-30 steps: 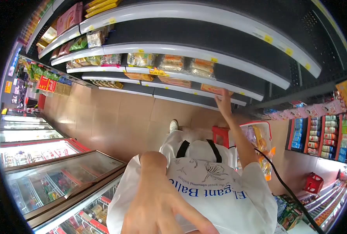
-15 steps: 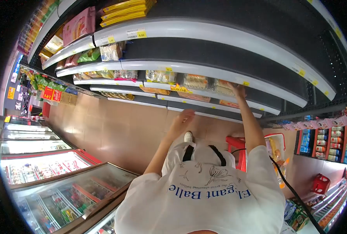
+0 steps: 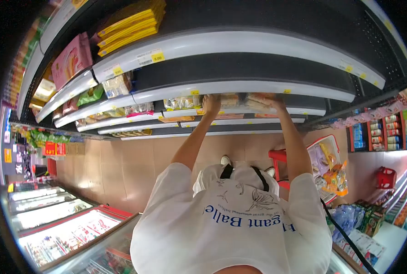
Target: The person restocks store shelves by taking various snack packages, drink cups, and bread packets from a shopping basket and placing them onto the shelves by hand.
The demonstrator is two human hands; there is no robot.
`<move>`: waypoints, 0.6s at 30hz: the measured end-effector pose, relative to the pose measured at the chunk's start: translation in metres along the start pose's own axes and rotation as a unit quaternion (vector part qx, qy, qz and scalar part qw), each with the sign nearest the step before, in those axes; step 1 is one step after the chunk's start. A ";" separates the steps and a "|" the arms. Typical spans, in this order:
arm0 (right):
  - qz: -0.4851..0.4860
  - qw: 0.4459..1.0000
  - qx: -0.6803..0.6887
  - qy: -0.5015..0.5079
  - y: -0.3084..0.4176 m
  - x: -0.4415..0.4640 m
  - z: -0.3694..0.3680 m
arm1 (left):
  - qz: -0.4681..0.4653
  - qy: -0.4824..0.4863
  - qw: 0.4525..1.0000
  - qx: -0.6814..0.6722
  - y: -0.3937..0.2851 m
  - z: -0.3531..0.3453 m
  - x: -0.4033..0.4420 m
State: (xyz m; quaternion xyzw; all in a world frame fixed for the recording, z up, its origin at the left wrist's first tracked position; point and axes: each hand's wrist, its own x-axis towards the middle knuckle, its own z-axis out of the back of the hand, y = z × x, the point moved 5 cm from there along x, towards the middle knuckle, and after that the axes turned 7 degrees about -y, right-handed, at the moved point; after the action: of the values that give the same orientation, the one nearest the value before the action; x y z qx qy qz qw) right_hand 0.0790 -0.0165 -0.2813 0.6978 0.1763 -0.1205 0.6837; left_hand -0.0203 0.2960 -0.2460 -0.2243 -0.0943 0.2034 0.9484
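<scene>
Both my hands are in at a lower shelf of packaged bread, under the lip of the shelf above. My right hand (image 3: 277, 104) is at the right end of a clear-wrapped bread pack (image 3: 257, 100), its fingers on the wrapper. Beside the left edge of another bread pack (image 3: 230, 100) is my left hand (image 3: 211, 104); its fingertips are partly hidden, so its grip cannot be made out. A third clear-wrapped pack (image 3: 181, 102) stands to the left of that hand.
Yellow packets (image 3: 131, 27) and a pink package (image 3: 72, 59) lie on the upper shelf. A shopping basket (image 3: 336, 145) holding packaged goods stands on the floor at right, by a red stool-like object (image 3: 278, 155). Glass-topped freezers (image 3: 71, 233) line the lower left. A black cable (image 3: 349, 237) hangs at right.
My left hand has risen from over the floor to the bread shelf. My right hand stays at the shelf, and the bread pack by it now sits more tilted. The view has shifted slightly.
</scene>
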 end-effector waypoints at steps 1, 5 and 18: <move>-0.014 1.000 0.000 -0.013 0.000 -0.007 0.004 | 0.126 0.011 0.990 -0.070 0.014 -0.015 0.007; -0.075 0.995 0.000 -0.059 -0.010 -0.051 0.032 | 0.127 -0.007 0.985 -0.117 0.029 -0.043 0.024; 0.095 0.978 0.113 -0.148 -0.028 -0.179 0.104 | 0.017 0.262 0.856 -0.446 -0.025 -0.045 0.022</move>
State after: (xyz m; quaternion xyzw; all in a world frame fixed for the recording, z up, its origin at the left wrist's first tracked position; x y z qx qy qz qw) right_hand -0.0876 -0.1347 -0.2370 0.7588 -0.0088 -0.1760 0.6270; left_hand 0.0204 0.2671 -0.2722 -0.6695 0.0814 0.0898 0.7329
